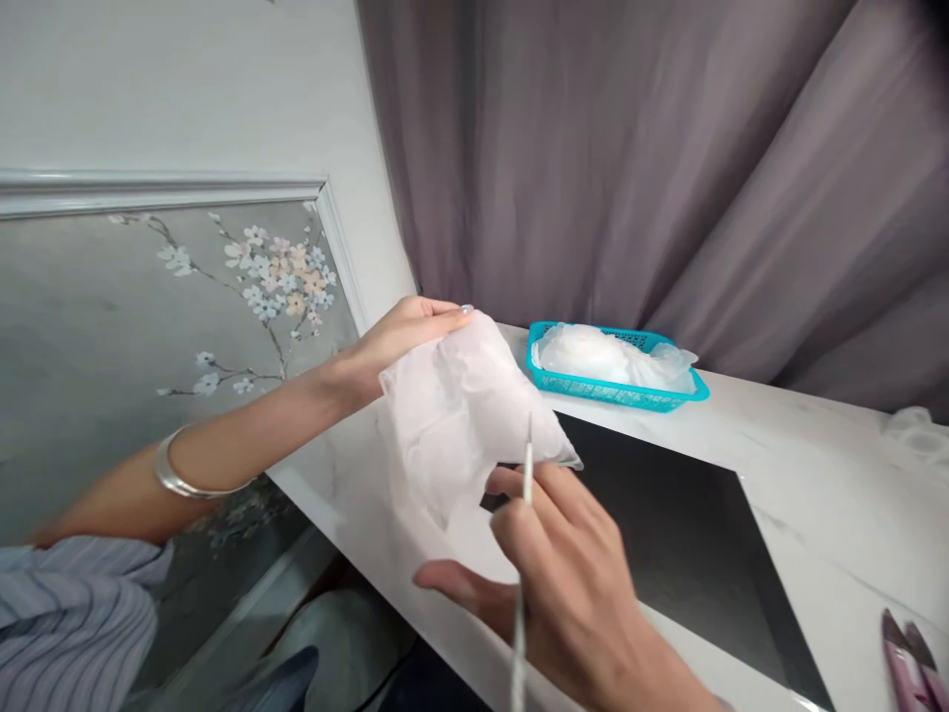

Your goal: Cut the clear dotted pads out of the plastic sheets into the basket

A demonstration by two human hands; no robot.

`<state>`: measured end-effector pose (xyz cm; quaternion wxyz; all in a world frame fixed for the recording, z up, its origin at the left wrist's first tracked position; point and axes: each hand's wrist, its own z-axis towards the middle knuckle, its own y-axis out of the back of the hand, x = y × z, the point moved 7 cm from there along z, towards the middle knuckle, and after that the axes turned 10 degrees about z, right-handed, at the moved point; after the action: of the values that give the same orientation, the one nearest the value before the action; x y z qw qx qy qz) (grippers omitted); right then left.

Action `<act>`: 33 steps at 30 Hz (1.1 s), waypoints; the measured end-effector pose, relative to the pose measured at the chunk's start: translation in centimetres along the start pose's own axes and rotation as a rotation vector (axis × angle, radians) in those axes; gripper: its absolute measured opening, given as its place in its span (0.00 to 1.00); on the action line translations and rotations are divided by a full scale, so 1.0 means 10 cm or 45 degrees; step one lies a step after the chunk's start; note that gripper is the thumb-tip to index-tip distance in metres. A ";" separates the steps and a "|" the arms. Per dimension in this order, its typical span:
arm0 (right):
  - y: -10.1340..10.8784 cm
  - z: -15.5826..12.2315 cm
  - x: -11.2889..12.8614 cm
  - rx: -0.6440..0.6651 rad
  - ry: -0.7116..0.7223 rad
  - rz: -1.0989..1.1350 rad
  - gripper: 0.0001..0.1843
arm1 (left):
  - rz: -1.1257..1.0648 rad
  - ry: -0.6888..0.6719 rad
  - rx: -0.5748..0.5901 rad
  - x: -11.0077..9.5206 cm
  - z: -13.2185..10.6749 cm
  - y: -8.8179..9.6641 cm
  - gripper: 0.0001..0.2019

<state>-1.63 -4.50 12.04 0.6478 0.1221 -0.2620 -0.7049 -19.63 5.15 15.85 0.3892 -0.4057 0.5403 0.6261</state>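
Left hand (406,334), frame centre: grip pinched on bag (474,396). Right hand (574,569), lower centre: grip curled about stick (518,643), thumb spread.

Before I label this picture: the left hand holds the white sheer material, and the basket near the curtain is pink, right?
Not pink: the head view shows that the basket near the curtain is turquoise. The left hand does hold the white sheer material.

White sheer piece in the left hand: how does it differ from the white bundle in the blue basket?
The held piece hangs from the left hand; the bundle rests in the basket. The held piece is spread into a broad panel, while the bundle is heaped. Both are white and look thin.
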 end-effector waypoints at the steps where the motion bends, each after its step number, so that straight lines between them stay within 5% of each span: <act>1: -0.08 0.03 0.00 0.010 -0.046 -0.047 0.21 | -0.036 -0.004 0.003 0.00 0.03 -0.05 0.13; 6: -0.37 0.19 -0.16 0.028 -0.250 0.006 0.09 | -0.138 0.034 0.008 0.06 0.16 -0.24 0.11; 10: -0.25 0.23 -0.33 -0.089 -0.358 0.401 0.14 | -0.247 0.105 0.057 0.11 0.23 -0.32 0.14; 14: 0.12 0.34 -0.47 -0.263 -0.445 0.481 0.17 | -0.530 0.284 0.418 0.07 0.15 -0.57 0.26; 17: 0.31 0.45 -0.64 -0.307 -0.565 0.527 0.17 | -0.639 0.178 0.670 -0.10 0.00 -0.77 0.32; 21: 0.38 0.47 -0.87 -0.293 -0.774 0.691 0.18 | -0.573 -0.004 0.513 -0.14 -0.03 -0.78 0.20; 25: 0.57 0.41 -0.99 -0.432 -0.802 0.647 0.18 | -0.420 -0.146 0.577 -0.09 0.04 -0.80 0.27; 28: 0.83 0.38 -1.13 -0.542 -0.770 0.512 0.17 | -0.219 -0.278 0.615 -0.11 0.08 -0.78 0.25; 33: 1.34 0.41 -1.25 -0.627 -0.581 -0.028 0.14 | 0.139 -0.454 0.462 -0.38 0.09 -0.73 0.17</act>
<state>9.32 8.29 20.47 0.5748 -0.1962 -0.2207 -0.7631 -11.51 6.73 16.83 0.5102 -0.1826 0.5876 0.6008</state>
